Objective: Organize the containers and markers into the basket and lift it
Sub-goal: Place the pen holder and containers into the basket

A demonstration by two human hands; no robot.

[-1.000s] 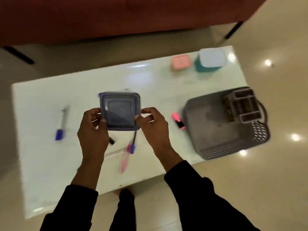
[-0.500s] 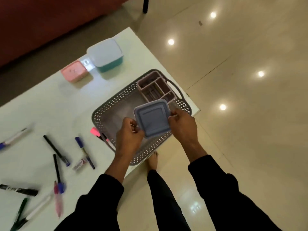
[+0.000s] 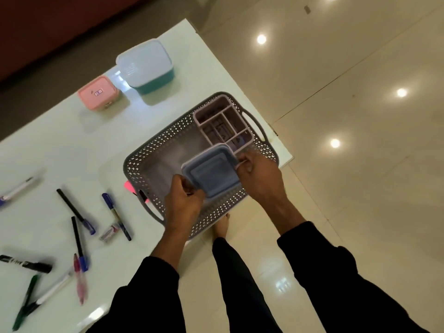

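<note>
Gripping the blue container (image 3: 211, 173) over the basket (image 3: 153, 150), left hand (image 3: 183, 203) and right hand (image 3: 259, 175) pinch opposite edges; a divided pink organizer (image 3: 222, 123) sits inside.

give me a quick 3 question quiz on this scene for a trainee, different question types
1. True or false: the pink container is already in the grey basket.
2. Multiple choice: what do the left hand and right hand hold? A) a black marker B) the blue square container C) the basket's handle
3. Fill in: the divided organizer sits at the basket's ____ end, away from the person.

Key
1. False; it stands on the white table beside the teal container with a white lid.
2. B, held over the basket from opposite sides.
3. Far.
</note>
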